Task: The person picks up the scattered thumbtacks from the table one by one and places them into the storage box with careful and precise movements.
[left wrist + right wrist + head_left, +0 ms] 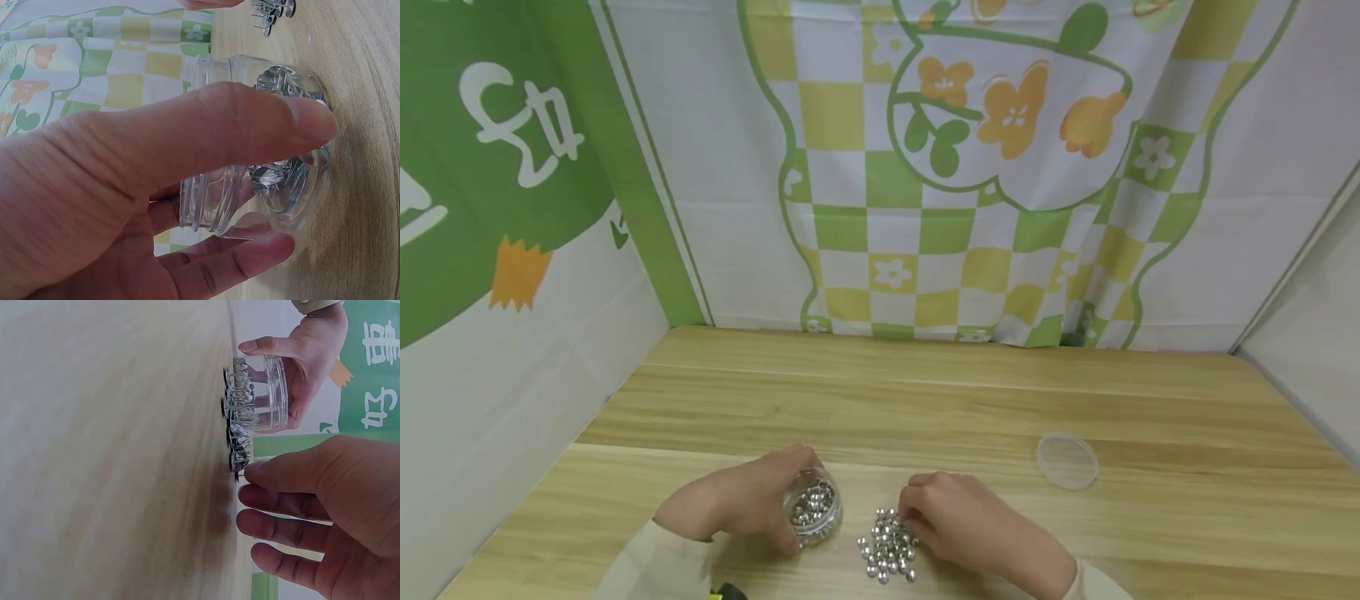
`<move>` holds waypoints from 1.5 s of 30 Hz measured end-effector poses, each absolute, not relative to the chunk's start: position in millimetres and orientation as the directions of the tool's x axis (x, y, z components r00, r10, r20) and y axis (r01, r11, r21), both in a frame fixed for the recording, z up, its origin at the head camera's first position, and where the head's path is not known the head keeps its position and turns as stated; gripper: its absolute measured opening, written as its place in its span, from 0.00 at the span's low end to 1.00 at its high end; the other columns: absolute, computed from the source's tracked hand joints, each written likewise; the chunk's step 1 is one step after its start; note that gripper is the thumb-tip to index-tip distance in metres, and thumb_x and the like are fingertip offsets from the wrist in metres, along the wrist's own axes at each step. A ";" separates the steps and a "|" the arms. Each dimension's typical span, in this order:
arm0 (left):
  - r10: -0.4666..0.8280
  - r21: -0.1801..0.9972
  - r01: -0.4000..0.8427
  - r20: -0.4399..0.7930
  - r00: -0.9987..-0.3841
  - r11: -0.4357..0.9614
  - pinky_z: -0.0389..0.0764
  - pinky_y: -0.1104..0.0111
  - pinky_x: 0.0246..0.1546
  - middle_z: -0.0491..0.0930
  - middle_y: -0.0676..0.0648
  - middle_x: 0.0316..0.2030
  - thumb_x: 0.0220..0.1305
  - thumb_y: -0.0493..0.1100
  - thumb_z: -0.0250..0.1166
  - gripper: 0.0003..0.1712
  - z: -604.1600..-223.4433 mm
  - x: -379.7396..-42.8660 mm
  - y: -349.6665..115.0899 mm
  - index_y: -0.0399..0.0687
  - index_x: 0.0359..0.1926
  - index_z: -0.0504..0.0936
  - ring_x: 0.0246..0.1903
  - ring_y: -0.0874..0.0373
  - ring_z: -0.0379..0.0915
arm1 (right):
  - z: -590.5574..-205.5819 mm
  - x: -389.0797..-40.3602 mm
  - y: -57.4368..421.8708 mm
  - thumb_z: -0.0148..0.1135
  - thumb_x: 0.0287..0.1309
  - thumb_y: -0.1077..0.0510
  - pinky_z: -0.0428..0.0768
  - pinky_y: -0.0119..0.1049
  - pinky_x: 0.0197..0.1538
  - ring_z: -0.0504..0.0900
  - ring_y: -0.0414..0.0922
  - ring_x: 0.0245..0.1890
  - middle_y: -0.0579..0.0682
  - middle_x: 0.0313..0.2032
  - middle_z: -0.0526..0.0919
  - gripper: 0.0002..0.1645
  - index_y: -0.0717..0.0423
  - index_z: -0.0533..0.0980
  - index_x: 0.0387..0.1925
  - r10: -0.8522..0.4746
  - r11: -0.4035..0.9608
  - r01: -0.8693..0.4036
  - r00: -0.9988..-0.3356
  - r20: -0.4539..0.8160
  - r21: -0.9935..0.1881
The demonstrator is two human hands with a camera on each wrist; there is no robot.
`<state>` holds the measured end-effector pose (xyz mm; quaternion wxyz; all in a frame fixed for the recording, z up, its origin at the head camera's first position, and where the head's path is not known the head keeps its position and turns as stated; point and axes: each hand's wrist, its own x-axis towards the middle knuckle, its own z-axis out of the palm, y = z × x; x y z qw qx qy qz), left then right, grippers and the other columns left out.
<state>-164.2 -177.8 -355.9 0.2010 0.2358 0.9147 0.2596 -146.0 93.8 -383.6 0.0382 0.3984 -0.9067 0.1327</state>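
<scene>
My left hand (756, 498) grips a clear open-topped jar (817, 533) standing on the table, thumb on one side and fingers round the other. Silver thumbtacks (284, 84) lie heaped inside it. To the right of the jar, a loose pile of thumbtacks (887, 546) is spread on the wood, many with their pins pointing up in the right wrist view. My right hand (958, 518) is at the right edge of that pile. Its thumb and index finger pinch the pin of one thumbtack (237, 476), while the other fingers stay spread apart.
A round translucent lid (1067, 460) lies flat on the wooden table (865, 400), right of the right hand. Part of a black and yellow object (728, 592) shows at the bottom edge near the left sleeve. A patterned curtain (985, 267) hangs behind the table.
</scene>
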 end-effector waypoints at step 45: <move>0.560 0.559 0.360 -0.237 -0.794 0.747 0.75 0.50 0.59 0.72 0.52 0.44 0.27 0.37 0.80 0.38 -356.8 -165.2 -179.2 0.50 0.44 0.70 0.51 0.52 0.71 | -354.5 -167.1 8.7 0.63 0.60 0.56 0.67 0.16 0.28 0.67 0.28 0.23 0.35 0.28 0.79 0.04 0.44 0.81 0.29 -0.782 0.542 -0.827 -0.562 0.269 -0.151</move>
